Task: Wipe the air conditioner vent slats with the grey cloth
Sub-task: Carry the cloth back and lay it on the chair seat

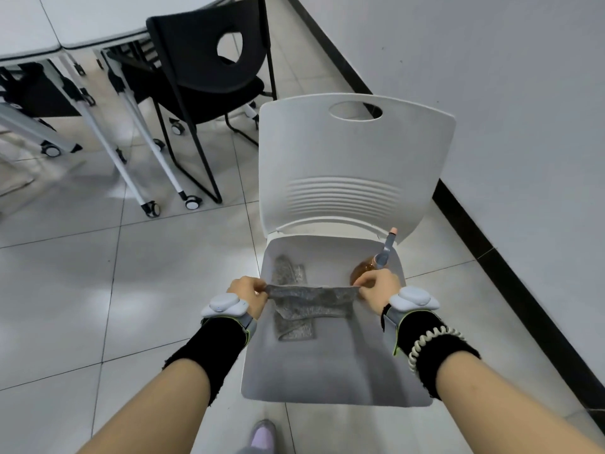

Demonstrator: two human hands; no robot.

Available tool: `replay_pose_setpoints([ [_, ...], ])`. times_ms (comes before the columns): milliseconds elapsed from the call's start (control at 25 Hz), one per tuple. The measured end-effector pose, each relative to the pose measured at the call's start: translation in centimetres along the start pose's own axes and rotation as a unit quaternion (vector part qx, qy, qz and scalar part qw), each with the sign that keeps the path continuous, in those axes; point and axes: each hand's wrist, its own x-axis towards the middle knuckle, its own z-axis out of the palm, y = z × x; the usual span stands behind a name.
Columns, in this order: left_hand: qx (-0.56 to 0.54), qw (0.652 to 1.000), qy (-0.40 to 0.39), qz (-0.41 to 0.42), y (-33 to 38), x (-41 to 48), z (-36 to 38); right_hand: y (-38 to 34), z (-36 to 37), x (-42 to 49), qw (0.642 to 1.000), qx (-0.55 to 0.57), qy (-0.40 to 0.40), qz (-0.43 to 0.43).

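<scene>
A grey cloth (311, 298) hangs stretched between my two hands just above the seat of a white chair (327, 371). My left hand (250, 294) pinches its left corner and my right hand (379, 288) pinches its right corner. A second grey cloth (289, 271) lies flat on the seat beneath, partly hidden by the held one. No air conditioner vent is in view.
A spray bottle (376, 262) with amber liquid lies on the seat's far right, behind my right hand. A black chair (209, 70) and wheeled white tables (82, 24) stand at the far left. A white wall (507, 109) with black skirting runs along the right. A shoe (262, 435) shows below.
</scene>
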Motion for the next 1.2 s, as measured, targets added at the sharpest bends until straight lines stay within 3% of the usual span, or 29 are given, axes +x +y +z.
replay_pose_setpoints([
  [120, -0.061, 0.997, 0.053, -0.003, -0.1, 1.1, 0.7, 0.3, 1.0, 1.3, 0.998, 0.058, 0.035, -0.011],
  [240, -0.094, 0.994, 0.055, -0.023, 0.2, 0.9, 0.4, 0.4, 1.3, 1.4, 0.998, 0.062, 0.02, -0.014],
  [440, 0.063, 0.993, -0.099, -0.031, -0.4, -2.4, -1.2, 0.2, 0.0, -1.2, 0.994, 0.012, -0.103, 0.039],
  [560, 0.095, 0.985, -0.138, -0.036, -0.3, -3.7, -2.2, -0.3, -0.9, -2.6, 0.987, -0.024, -0.145, 0.067],
  [640, 0.098, 0.986, -0.132, -0.032, -0.4, -3.8, -2.1, -0.6, -1.0, -2.8, 0.986, -0.029, -0.145, 0.074],
  [800, 0.06, 0.996, -0.061, -0.022, -1.2, -2.9, -0.4, -0.1, 0.9, -2.0, 0.997, 0.003, -0.057, 0.049],
  [920, 0.052, 0.998, -0.033, -0.02, -2.5, -2.5, 1.7, 1.2, 2.8, -1.2, 0.996, -0.003, -0.061, 0.063],
  [1120, 0.146, 0.961, -0.233, -0.029, -5.3, -2.5, 5.1, 3.7, 4.5, -0.9, 0.975, -0.093, -0.17, 0.107],
  [1200, 0.147, 0.964, -0.219, -0.024, -5.3, -2.3, 6.0, 4.5, 5.2, -0.5, 0.976, -0.085, -0.17, 0.106],
])
